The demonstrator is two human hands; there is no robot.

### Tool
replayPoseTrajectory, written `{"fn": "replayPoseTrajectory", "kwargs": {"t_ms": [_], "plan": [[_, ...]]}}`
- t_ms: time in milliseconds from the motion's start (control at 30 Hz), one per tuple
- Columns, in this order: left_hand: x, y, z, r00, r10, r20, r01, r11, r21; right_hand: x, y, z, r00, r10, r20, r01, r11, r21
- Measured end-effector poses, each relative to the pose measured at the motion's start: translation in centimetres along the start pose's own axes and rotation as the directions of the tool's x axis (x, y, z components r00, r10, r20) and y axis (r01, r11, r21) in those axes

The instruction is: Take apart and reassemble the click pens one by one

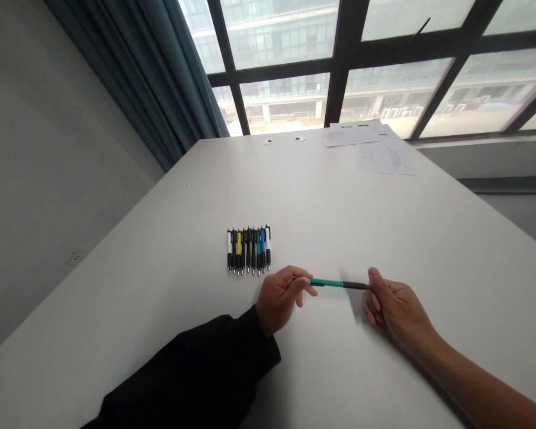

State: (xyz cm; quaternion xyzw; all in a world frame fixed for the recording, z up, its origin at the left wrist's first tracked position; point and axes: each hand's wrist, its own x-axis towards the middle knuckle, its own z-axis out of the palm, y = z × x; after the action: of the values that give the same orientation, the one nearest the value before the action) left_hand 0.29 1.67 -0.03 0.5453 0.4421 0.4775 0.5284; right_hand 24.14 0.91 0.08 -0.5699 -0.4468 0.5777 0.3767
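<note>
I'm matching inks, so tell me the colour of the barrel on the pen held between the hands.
Green, clearest in the head view.

Retractable ballpoint pen (328,283): barrel of smooth green plastic, grip matt black, rubber-like. Row of pens (249,250): plastic barrels, tips with a metallic shine. Tabletop (161,262): smooth, white, low sheen. Printed sheets (384,158): thin matt paper. Curtain (161,71): folded matt cloth. Sleeve (205,369): matt black fabric.
</note>
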Motion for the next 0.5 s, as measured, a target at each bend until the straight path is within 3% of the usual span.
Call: {"fn": "replayPoseTrajectory", "kwargs": {"t_ms": [300, 500], "plan": [[-0.07, 0.40, -0.02, 0.985, -0.149, -0.083, 0.160, 0.976, 0.149, -0.60, 0.56, -0.16, 0.983, -0.132, 0.125, 0.127, 0.991, 0.047], [-0.29, -0.07, -0.11, 0.986, -0.124, -0.108, 0.144, 0.968, 0.205, -0.54, 0.61, -0.03, 0.982, -0.130, 0.134, 0.120, 0.989, 0.084]]}}
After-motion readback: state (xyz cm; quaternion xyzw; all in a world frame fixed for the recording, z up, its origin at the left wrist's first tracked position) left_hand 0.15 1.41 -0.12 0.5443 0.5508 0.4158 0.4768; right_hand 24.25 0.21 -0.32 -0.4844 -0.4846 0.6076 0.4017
